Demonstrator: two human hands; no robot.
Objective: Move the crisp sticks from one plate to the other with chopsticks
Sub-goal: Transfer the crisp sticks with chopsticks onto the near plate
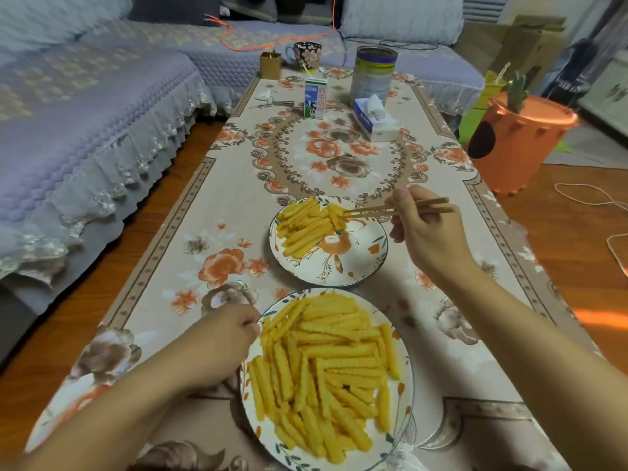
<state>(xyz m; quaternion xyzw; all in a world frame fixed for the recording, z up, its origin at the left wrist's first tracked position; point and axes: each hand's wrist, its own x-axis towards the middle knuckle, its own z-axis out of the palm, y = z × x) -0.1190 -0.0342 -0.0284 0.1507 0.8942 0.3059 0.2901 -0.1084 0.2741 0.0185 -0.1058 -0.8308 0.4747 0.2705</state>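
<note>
Two patterned white plates sit on the floral tablecloth. The near plate is heaped with yellow crinkled crisp sticks. The far plate holds a smaller pile of sticks on its left half. My right hand grips wooden chopsticks whose tips pinch a crisp stick over the far plate, beside the pile. My left hand rests at the left rim of the near plate, fingers curled against the rim.
At the far end of the table stand a milk carton, a tissue box, a tin can, a mug and a small gold box. A sofa runs along the left. An orange bin stands to the right.
</note>
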